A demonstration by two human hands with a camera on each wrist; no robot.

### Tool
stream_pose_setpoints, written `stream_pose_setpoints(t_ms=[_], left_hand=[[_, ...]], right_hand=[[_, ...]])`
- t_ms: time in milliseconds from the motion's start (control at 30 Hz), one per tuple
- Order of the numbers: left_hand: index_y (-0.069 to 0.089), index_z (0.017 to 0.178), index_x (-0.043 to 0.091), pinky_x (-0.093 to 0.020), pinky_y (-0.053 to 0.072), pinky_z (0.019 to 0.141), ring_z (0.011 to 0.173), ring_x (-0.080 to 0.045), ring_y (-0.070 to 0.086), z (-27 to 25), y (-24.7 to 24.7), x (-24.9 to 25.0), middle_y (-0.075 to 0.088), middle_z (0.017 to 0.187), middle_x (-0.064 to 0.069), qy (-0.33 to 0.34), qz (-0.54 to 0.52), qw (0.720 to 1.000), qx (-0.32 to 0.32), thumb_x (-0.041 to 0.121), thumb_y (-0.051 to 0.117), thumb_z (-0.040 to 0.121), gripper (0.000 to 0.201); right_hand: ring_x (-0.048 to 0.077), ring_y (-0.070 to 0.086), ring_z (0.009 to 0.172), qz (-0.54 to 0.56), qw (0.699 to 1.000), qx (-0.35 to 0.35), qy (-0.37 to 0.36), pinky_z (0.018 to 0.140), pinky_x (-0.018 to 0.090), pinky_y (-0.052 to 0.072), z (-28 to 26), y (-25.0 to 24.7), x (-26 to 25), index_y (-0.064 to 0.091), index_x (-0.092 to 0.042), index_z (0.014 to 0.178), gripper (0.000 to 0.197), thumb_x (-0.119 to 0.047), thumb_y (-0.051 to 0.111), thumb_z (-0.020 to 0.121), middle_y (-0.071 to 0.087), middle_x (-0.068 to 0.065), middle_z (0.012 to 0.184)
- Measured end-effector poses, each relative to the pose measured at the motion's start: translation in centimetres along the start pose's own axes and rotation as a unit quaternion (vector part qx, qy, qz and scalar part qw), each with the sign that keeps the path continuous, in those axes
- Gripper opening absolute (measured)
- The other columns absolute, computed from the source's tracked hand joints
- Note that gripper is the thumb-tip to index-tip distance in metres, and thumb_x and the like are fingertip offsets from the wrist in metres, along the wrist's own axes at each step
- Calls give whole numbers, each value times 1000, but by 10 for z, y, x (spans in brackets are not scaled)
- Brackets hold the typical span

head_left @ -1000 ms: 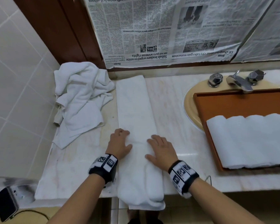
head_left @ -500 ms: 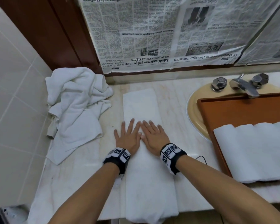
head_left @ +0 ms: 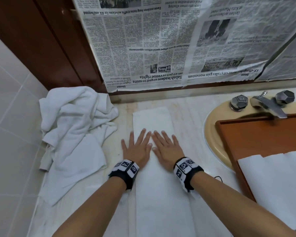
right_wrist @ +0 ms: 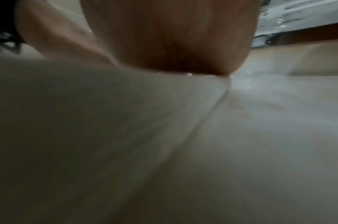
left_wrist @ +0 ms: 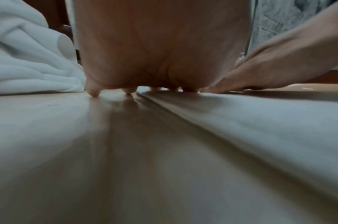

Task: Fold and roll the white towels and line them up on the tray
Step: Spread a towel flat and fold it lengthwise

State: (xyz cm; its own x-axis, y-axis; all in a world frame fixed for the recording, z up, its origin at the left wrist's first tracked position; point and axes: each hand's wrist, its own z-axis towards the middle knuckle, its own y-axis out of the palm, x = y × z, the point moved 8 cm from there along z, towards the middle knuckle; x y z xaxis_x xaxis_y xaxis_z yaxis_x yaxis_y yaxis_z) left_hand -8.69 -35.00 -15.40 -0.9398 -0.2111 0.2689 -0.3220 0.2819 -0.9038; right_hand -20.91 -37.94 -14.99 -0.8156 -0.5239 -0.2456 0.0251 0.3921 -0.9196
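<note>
Both hands, the left hand (head_left: 137,147) and right hand (head_left: 167,148), press flat with fingers straight and spread, gripping nothing, apparently smoothing the folded towel (head_left: 162,202) before rolling. The long, narrow white strip lies on the marble counter (head_left: 191,117), between a crumpled towel pile (head_left: 72,134) and the tray (head_left: 263,134) of rolled towels (head_left: 280,182).

Counts across the table

One folded towel strip (head_left: 154,120) at centre, one crumpled towel heap (head_left: 72,134) left, one tray (head_left: 263,134) right, two tap knobs (head_left: 239,101) upper right, two hands (head_left: 137,149).
</note>
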Motion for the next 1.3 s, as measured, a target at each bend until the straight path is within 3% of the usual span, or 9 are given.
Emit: stream_pose_setpoints(t_ms=[233,433,633,767,900,1067,1167,1233,1300], left_hand=[[-8,155,44,-60,-7,118,151,-25,-17,29,-25,-45,-16,162,24,-67,-21,998,-2,49,12,104,55],[-7,154,48,-62,-3,118,152,-25,-14,40,-19,-8,-16,161,26,6,13,1000,4,50,12,105,53],[-1,158,35,-54,2,121,152,-33,-8,66,-36,-39,-8,165,16,-44,11,999,-15,48,17,104,58],[8,158,28,-55,14,119,152,-31,2,39,-36,-32,-2,166,11,1,1,1000,21,46,23,104,58],[3,158,35,-54,8,120,153,-22,-4,8,-11,0,-8,165,16,45,10,999,4,51,23,104,60],[-4,158,33,-57,4,120,153,-24,-9,-1,-6,-4,-13,164,19,-18,5,1000,-24,51,20,104,62],[-4,158,32,-56,6,120,153,-25,-8,-29,-5,-2,-14,164,18,-3,-8,999,-47,52,26,103,65],[-4,158,35,-54,6,120,152,-23,-8,-59,3,0,-14,163,21,23,-9,998,-61,55,28,102,67],[-5,157,39,-55,3,121,152,-22,-13,-83,18,-3,-16,162,24,29,3,997,-71,58,23,102,65]], right_hand=[[16,-17,150,24,994,7,107,121,49,-8,14,-23,54,-10,-26,156,58,-45,10,105,-21,-13,161],[13,-14,150,-21,1000,0,-8,121,48,-7,36,-19,4,-10,-31,156,58,-49,8,104,-16,-16,161],[16,-11,151,16,994,-14,107,121,49,-2,54,-35,66,-8,-30,157,58,-46,12,104,-16,-15,162],[15,-10,151,37,994,26,95,121,45,-3,16,-31,64,-5,-24,157,60,-45,16,105,-15,-12,162],[12,-12,150,-3,1000,12,23,121,44,-4,-8,-9,26,-6,-27,157,61,-50,13,103,-15,-13,162],[11,-12,150,1,996,-22,86,122,45,2,-5,-8,45,-8,-22,157,60,-42,14,105,-17,-9,163],[15,-7,151,24,994,-23,101,122,43,5,-31,-21,46,0,-17,158,60,-37,21,106,-10,-4,165],[14,-3,152,40,996,-32,67,122,42,8,-66,-16,35,4,-19,158,63,-46,20,104,-6,-5,165],[13,-3,152,31,998,-51,37,121,40,8,-106,-2,21,4,-24,158,78,-62,4,90,-7,-9,164]])
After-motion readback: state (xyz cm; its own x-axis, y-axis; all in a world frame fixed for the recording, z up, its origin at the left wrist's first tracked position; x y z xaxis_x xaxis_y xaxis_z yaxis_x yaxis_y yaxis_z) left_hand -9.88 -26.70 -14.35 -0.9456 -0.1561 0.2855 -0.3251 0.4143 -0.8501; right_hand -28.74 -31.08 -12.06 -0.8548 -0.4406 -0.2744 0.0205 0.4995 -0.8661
